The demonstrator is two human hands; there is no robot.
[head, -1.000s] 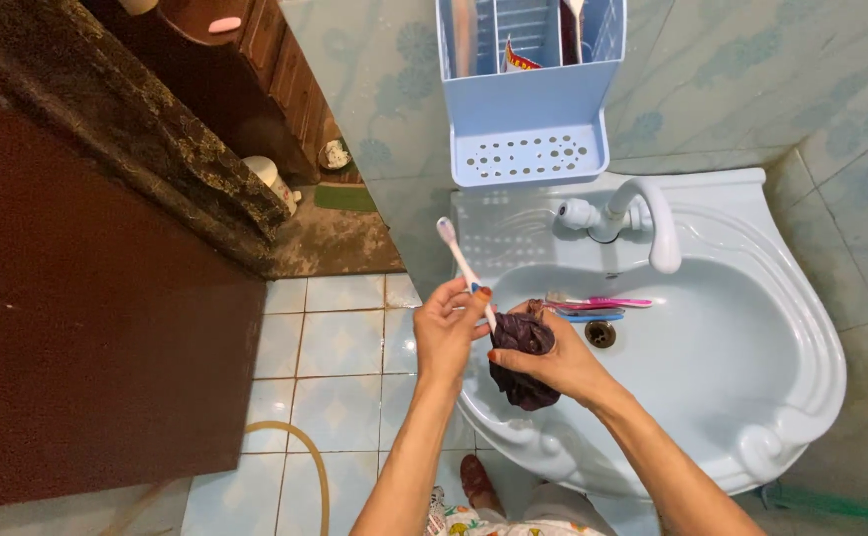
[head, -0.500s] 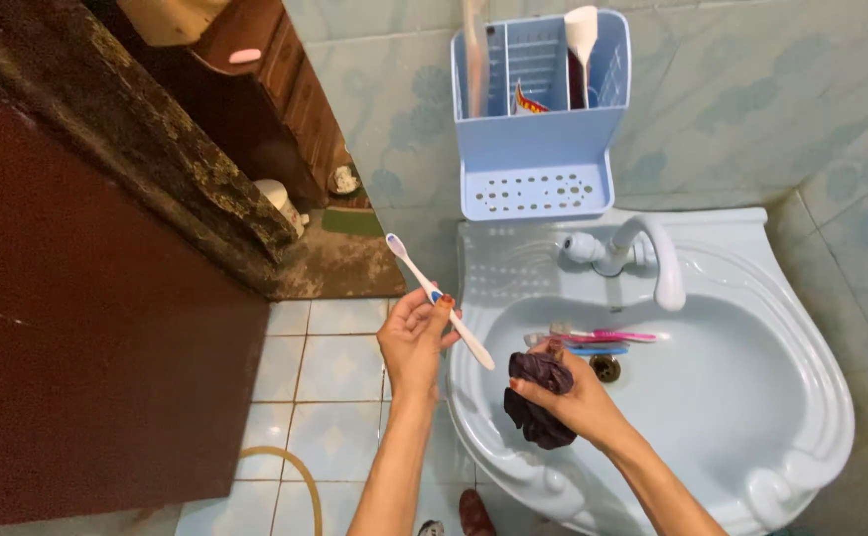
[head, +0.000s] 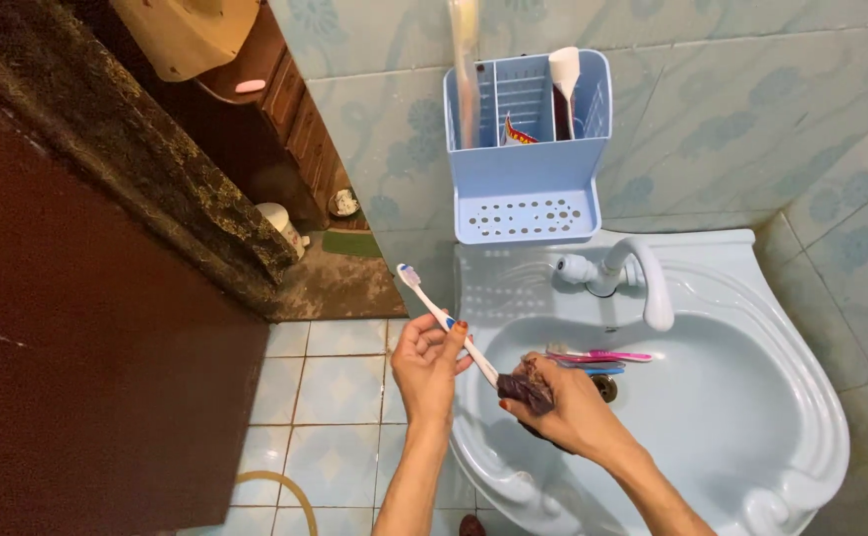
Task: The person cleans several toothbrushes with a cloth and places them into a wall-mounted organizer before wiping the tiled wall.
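Observation:
My left hand (head: 426, 365) holds a white toothbrush (head: 441, 317) by its middle, bristle end up and to the left, over the left rim of a light blue sink (head: 751, 417). My right hand (head: 565, 409) grips a dark purple cloth (head: 526, 391), which is wrapped around the lower end of the toothbrush handle. Two more toothbrushes, one pink (head: 607, 355) and one blue (head: 593, 366), lie in the basin near the drain (head: 604, 387).
A white tap (head: 642, 278) stands at the back of the sink. A light blue wall holder (head: 525, 149) with a toothpaste tube and other items hangs above it. A dark brown door (head: 86, 377) is at the left; pale floor tiles (head: 334, 387) lie below.
The view tilted upward. My right hand brought the cloth back onto the end of the toothbrush handle after they had come apart half a second ago.

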